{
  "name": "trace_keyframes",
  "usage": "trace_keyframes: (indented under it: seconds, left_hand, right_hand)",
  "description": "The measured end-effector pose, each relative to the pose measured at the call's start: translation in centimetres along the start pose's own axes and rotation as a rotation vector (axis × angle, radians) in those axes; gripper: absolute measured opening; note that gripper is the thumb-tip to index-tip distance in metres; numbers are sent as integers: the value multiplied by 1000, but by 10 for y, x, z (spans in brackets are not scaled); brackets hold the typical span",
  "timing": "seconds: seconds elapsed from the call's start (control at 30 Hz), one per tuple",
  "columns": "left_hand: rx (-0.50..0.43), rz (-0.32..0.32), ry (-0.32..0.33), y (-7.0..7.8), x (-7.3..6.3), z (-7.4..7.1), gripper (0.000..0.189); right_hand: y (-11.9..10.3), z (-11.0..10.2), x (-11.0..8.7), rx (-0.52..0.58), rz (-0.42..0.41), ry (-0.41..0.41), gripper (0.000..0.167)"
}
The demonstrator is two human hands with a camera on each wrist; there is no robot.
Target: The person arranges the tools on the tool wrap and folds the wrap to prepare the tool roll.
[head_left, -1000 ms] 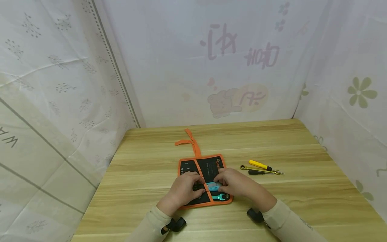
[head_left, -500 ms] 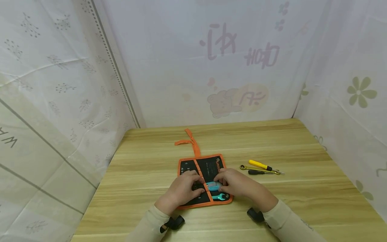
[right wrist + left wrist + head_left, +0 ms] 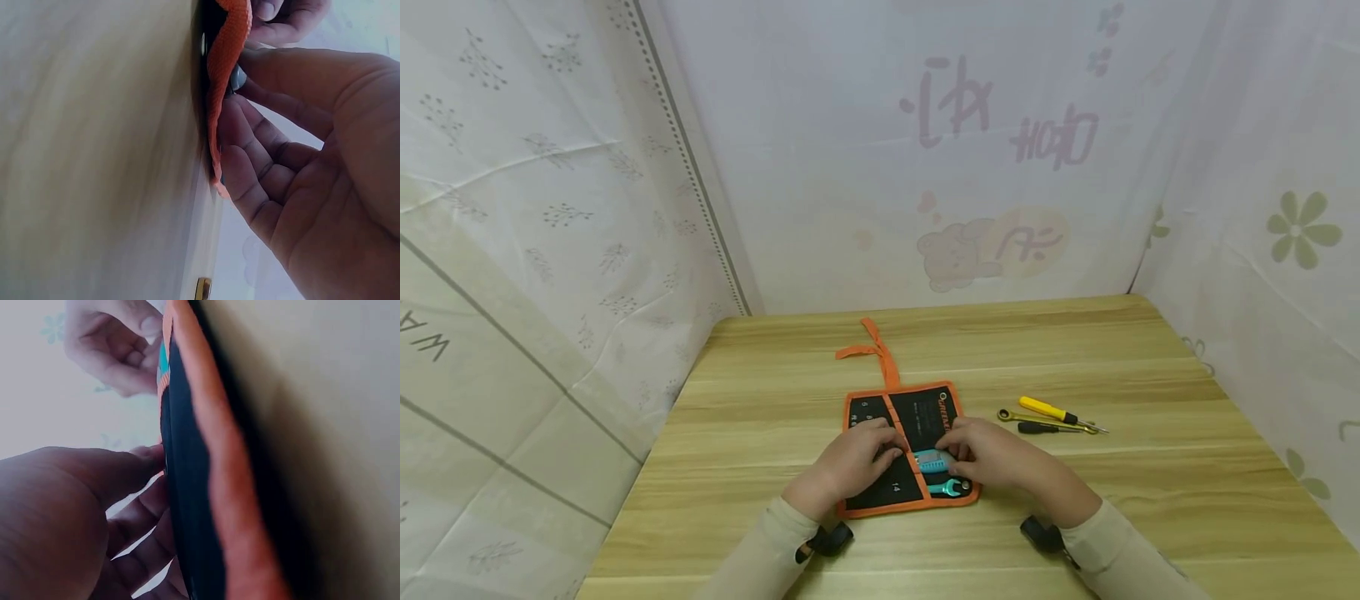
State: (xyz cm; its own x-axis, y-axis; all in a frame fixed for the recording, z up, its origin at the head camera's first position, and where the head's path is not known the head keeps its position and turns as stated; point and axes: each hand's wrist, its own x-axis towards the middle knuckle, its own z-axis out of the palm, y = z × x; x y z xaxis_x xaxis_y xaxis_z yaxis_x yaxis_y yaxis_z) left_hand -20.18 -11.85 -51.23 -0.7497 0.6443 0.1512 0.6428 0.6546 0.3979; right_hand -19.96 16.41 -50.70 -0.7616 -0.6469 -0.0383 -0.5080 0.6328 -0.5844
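Note:
A black tool pouch (image 3: 880,497) with orange trim lies unrolled on the wooden table. A light-blue and grey utility knife (image 3: 932,461) sits partly in one of its pockets, with the left end under the orange pocket edge. My right hand (image 3: 988,452) pinches the knife's right end between thumb and fingers. With thumb and index finger close together, my left hand (image 3: 853,461) pinches the pocket cloth beside the orange strip. Just below the knife, a teal wrench (image 3: 946,488) is tucked into another pocket. In the left wrist view, my left thumb (image 3: 134,465) touches the pouch face.
Right of the pouch lie a yellow-handled screwdriver (image 3: 1042,407), a golden ratchet wrench (image 3: 1009,415) and a small black-handled screwdriver (image 3: 1036,427), close together. Orange ties (image 3: 883,358) stretch from the pouch's far edge. Printed cloth (image 3: 820,167) hangs behind the table.
My left thumb has moved up toward the index finger, uncovering the number 14 on the pouch. My right hand keeps its hold on the knife, nearly in place.

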Motion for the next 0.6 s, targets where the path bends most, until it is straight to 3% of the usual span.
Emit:
trace_keyframes:
  seconds: [0.3, 0.6]
  left_hand:
    - [29, 15, -38, -9, 5, -3, 16]
    - [24, 11, -92, -11, 8, -5, 24]
  right_hand:
    - [6, -9, -12, 84, 38, 33, 29]
    - [23, -19, -22, 85, 105, 108, 30]
